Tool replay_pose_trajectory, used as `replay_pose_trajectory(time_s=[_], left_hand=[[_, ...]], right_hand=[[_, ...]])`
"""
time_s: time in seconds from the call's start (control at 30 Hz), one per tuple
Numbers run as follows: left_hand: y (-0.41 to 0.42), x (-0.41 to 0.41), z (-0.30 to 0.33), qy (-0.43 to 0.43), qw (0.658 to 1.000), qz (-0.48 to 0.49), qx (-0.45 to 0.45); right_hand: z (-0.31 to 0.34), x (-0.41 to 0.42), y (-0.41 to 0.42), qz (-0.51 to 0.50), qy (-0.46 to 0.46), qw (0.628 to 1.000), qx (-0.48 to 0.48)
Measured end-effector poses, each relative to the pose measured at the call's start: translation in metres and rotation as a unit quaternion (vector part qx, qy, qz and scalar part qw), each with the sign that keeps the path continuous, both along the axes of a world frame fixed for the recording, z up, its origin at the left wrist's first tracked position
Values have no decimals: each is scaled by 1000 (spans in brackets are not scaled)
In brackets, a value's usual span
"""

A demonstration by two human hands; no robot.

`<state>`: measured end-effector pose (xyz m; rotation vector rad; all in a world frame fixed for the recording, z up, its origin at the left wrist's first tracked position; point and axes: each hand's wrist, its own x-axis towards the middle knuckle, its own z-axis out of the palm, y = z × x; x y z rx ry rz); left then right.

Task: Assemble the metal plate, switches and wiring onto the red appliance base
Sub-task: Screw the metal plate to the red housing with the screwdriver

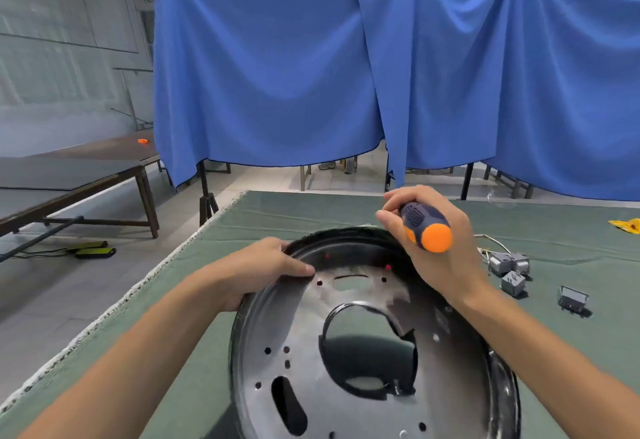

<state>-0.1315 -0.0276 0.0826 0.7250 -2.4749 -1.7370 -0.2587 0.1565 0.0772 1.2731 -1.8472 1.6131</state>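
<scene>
left hand (266, 265) gripping metal plate (374, 362) rim, right hand (433, 241) grip clenched round screwdriver (427, 225), switches (509, 265) nearby

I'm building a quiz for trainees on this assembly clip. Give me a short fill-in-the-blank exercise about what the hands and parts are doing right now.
1. The right hand holds a screwdriver whose handle end is ____ in colour.
2. The left hand grips the ____ of the metal plate.
3. The grey switches lie on the green cloth to the plate's ____ side.

Missing words: orange; rim; right
</scene>
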Motion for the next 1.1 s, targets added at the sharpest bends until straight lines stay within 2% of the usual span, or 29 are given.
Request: replay_pose_trajectory(time_s=[0.13,0.27,0.5,0.83,1.1], left_hand=[[8,1,6,115,992,54,-3],[18,-2,3,203,974,102,-9],[26,4,-15,292,948,100,78],[23,6,-24,318,941,73,94],[22,2,-24,301,943,85,110]], right_hand=[[25,0,-9,-96,136,983,82],[42,-2,-16,-115,153,976,103],[45,9,-24,-134,208,961,122],[41,7,-31,-147,248,949,128],[38,-3,-30,-96,242,958,123]])
